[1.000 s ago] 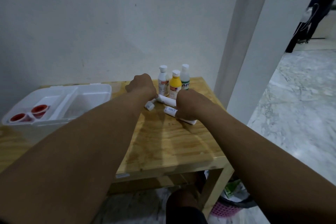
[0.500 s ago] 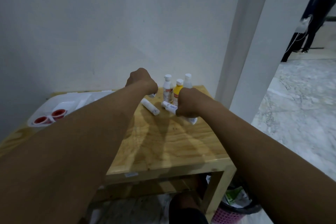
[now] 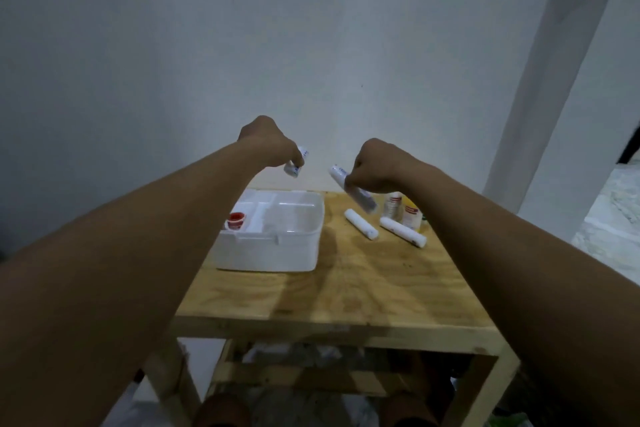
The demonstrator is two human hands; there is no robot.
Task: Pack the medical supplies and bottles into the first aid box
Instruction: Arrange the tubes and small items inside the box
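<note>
My left hand (image 3: 268, 140) is raised above the far side of the open white first aid box (image 3: 277, 253), closed on a small white roll (image 3: 296, 163). My right hand (image 3: 377, 166) hovers right of the box, gripping a longer white wrapped roll (image 3: 353, 192) that points down and to the right. Two more white rolls (image 3: 361, 224) (image 3: 402, 231) lie on the wooden table. Small bottles (image 3: 393, 204) stand at the far right, partly hidden by my right forearm. A red-lidded cup (image 3: 237, 218) sits in the box's left compartment.
The wooden table (image 3: 346, 288) stands against a pale wall, with a lower shelf beneath. A white pillar (image 3: 554, 80) rises on the right. Marble floor shows at the far right edge.
Both hands have lifted off the table, each with a roll, and shifted left toward the box. The camera has swung so the box sits nearer the centre.
</note>
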